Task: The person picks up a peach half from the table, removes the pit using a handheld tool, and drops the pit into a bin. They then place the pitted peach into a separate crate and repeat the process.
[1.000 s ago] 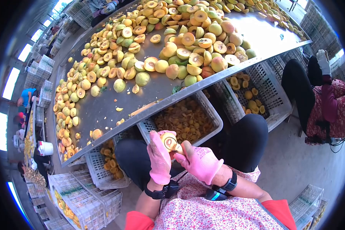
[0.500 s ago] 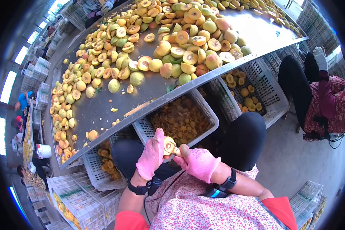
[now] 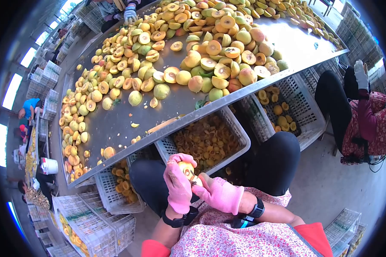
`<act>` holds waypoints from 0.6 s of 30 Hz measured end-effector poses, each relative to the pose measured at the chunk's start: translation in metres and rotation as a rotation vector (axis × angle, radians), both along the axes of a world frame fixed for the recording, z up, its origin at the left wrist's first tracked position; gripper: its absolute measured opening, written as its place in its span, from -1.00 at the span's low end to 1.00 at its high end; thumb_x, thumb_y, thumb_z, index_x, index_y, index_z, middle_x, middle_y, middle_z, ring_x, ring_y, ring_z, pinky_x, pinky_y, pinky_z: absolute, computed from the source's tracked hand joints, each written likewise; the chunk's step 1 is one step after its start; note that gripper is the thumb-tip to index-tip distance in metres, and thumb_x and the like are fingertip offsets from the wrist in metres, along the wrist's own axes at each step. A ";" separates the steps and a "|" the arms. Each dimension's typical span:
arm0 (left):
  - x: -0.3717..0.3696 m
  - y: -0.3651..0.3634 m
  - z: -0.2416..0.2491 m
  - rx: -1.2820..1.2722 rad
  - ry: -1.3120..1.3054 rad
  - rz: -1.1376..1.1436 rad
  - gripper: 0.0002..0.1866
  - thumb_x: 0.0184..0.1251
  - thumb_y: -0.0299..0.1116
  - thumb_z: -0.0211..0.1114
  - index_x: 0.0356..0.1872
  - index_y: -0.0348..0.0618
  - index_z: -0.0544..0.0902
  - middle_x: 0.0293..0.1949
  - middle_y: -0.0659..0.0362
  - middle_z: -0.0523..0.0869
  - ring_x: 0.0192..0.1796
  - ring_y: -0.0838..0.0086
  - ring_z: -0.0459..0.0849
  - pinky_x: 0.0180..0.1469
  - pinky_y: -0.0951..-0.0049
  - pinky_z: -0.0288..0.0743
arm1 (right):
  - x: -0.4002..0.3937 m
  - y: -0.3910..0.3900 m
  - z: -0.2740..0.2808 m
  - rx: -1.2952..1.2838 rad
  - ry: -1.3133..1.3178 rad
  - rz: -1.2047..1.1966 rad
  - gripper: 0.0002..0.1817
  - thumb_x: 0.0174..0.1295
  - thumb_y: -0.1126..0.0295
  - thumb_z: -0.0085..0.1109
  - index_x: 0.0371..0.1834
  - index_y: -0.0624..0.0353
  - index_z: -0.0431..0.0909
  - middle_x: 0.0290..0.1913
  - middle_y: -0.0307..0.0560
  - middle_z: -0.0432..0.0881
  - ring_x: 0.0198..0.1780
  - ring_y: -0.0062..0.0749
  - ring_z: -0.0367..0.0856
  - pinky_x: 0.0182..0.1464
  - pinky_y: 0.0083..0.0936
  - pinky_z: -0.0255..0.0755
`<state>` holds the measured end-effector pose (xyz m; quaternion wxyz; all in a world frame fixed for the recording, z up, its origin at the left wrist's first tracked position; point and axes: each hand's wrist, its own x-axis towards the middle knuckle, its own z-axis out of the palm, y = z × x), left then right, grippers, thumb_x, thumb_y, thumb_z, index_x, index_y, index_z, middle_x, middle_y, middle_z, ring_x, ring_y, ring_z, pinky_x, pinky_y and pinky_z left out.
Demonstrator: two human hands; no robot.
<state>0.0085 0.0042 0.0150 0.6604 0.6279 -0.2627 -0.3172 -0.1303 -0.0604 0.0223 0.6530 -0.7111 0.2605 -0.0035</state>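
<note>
In my left hand (image 3: 179,184), in a pink glove, the fingers are wrapped round a halved peach (image 3: 185,168), its cut face turned up toward me. My right hand (image 3: 221,193), gloved the same, grips a small pitting knife (image 3: 195,180); its pale handle shows by the thumb and its dark tip meets the cut face. Most of the tool is hidden by the glove. Both hands are above my lap, in front of a white crate (image 3: 241,150) of peach pieces. Beyond lies a metal table (image 3: 128,116) heaped with halved peaches (image 3: 221,70).
Another crate (image 3: 306,118) with peach halves stands under the table's raised edge (image 3: 201,112) on the right, one more (image 3: 107,195) on the left. Stacked crates (image 3: 90,222) are at lower left. A co-worker (image 3: 369,124) sits at right; another's gloved hand (image 3: 130,13) reaches the far table edge.
My left hand has turned and its fingers now curl over the top of the peach half. The knife tip has moved onto the cut face. A co-worker's gloved hand has come lower at the far edge.
</note>
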 end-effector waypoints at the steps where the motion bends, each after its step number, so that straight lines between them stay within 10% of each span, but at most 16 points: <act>1: 0.002 -0.004 0.006 0.039 0.004 0.004 -0.42 0.72 0.12 -0.20 -0.23 -0.19 0.55 -0.30 0.14 0.66 -0.24 0.46 0.62 -0.06 0.42 0.51 | 0.002 0.000 0.006 -0.007 0.012 -0.004 -0.58 0.59 0.01 -0.01 0.01 0.22 0.42 -0.44 0.20 0.62 -0.32 0.18 0.68 -0.29 -0.13 0.46; 10: 0.024 -0.006 0.017 0.246 0.307 -0.285 -0.30 0.66 0.31 -0.24 -0.13 -0.15 0.60 -0.31 0.14 0.69 -0.25 0.51 0.66 -0.11 0.49 0.55 | 0.003 0.001 0.005 0.039 -0.013 -0.094 -0.58 0.60 0.04 0.01 -0.01 0.27 0.44 -0.41 0.20 0.62 -0.31 0.06 0.70 -0.25 -0.18 0.48; 14: -0.004 -0.004 0.005 -0.075 -0.069 -0.069 -0.42 0.70 0.18 -0.15 0.06 -0.20 0.52 -0.08 0.12 0.66 -0.05 0.46 0.60 0.10 0.42 0.47 | -0.001 0.000 0.003 0.117 -0.063 -0.132 -0.59 0.60 0.06 0.03 -0.05 0.28 0.47 -0.44 0.04 0.58 -0.40 -0.33 0.52 -0.26 -0.29 0.43; 18: -0.008 0.007 -0.004 -0.009 -0.204 -0.004 -0.40 0.71 0.18 -0.21 -0.07 -0.19 0.54 -0.18 0.12 0.67 -0.14 0.47 0.61 0.02 0.42 0.49 | -0.004 0.006 0.006 0.282 -0.025 -0.077 -0.56 0.59 0.05 0.00 -0.01 0.31 0.49 -0.29 0.20 0.67 -0.23 -0.10 0.68 -0.14 -0.22 0.50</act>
